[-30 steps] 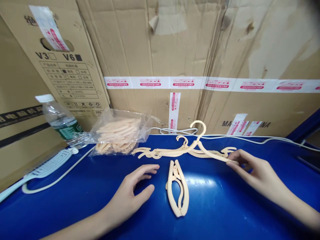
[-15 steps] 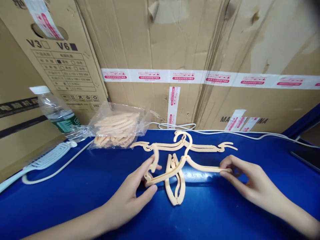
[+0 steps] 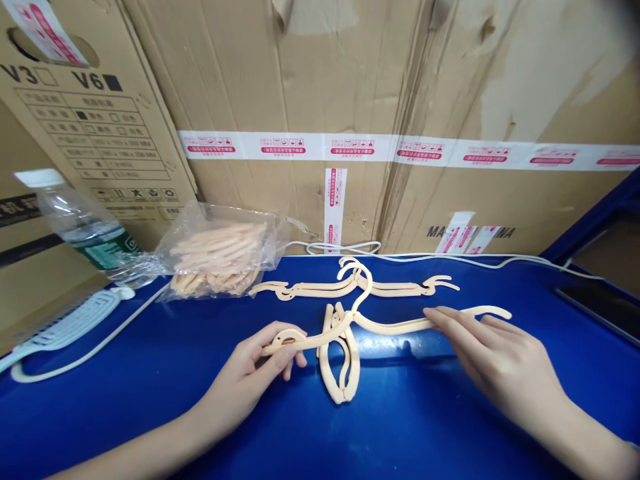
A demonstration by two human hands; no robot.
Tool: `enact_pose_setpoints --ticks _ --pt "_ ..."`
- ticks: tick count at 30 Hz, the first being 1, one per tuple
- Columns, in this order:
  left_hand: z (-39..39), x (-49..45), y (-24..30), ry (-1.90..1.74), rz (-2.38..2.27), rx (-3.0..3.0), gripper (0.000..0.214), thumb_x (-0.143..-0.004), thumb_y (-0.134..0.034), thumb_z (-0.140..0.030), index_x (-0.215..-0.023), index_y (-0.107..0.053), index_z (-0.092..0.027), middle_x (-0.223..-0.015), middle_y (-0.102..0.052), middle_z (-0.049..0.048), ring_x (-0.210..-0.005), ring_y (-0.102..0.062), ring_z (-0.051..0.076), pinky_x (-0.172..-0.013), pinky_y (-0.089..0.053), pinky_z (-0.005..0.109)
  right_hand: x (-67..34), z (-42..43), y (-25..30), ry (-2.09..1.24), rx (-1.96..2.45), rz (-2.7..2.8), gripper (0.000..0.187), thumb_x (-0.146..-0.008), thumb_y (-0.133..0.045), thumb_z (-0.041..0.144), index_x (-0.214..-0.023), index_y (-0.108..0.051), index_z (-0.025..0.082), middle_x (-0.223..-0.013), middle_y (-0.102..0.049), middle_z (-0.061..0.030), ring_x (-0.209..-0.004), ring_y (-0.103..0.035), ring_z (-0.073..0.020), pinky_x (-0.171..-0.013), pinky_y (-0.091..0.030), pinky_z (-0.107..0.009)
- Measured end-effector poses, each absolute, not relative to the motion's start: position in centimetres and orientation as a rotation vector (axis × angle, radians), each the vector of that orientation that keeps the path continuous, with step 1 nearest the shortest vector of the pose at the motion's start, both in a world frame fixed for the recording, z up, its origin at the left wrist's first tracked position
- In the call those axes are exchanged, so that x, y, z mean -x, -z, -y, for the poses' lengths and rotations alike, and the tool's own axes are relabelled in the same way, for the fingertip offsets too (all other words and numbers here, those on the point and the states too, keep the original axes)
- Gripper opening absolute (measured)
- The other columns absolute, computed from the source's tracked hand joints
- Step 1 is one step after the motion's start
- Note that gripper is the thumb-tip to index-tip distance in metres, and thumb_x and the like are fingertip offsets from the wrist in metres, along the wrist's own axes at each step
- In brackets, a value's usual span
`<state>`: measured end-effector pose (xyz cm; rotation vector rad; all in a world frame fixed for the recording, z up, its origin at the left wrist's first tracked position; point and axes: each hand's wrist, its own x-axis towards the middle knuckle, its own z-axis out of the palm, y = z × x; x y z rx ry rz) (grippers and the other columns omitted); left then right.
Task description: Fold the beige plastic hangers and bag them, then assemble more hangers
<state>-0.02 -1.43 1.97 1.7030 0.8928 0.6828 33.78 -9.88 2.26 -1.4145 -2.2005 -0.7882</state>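
It looks to me like a makeshift work corner, though whether in a workshop, storeroom or office I can't tell. The glossy blue tabletop (image 3: 425, 420) is walled in by brown cardboard (image 3: 225, 67), crossed with printed white tape (image 3: 290, 145); on the left stands a carton panel (image 3: 90, 123) marked with checkboxes. A water bottle (image 3: 83, 223) and pale brush (image 3: 75, 319) sit nearby, like personal things.

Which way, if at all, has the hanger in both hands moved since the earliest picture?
Yes: against the folded hanger lying on the blue table, the held hanger has shifted left and lower in view, now partly overlapping it.
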Motion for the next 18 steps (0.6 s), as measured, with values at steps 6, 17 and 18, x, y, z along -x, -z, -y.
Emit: enact_pose_setpoints --ticks 6,17,18 --pt "1.3 0.0 -1.9 -0.690 -0.855 -1.666 0.023 -0.093 -0.051 -0.040 -0.098 -0.063 -0.020 -0.082 -0.065 0.0015 -0.067 -0.053 0.014 -0.067 -0.045 0.026 -33.2 9.9 -2.0 0.868 1.439 2.184 0.041 -0.089 -0.043 0.007 -0.124 -0.057 0.022 -0.128 -0.061 -0.0157 -0.085 -0.069 -0.0280 -0.066 -0.051 -0.039" --pt "1.1 0.0 -1.7 -0.745 -0.963 -1.650 0.024 -0.091 -0.055 -0.042 -0.099 -0.063 -0.021 -0.076 -0.063 -0.0006 -0.073 -0.057 0.015 -0.072 -0.044 0.024 -31.8 8.9 -1.3 -0.392 1.462 1.626 0.030 -0.088 -0.062 0.035 -0.115 -0.063 0.025 -0.099 -0.071 -0.0059 -0.084 -0.070 -0.0199 -0.075 -0.058 -0.029" --pt "1.0 0.0 -1.7 -0.766 -0.987 -1.617 0.023 -0.089 -0.058 -0.042 -0.098 -0.064 -0.021 -0.075 -0.063 -0.0006 -0.075 -0.059 0.015 -0.073 -0.045 0.024 -32.0 8.8 -1.4 -0.481 1.467 1.557 0.028 -0.086 -0.064 0.039 -0.110 -0.066 0.025 -0.097 -0.072 -0.0059 -0.087 -0.070 -0.0214 -0.076 -0.058 -0.030"
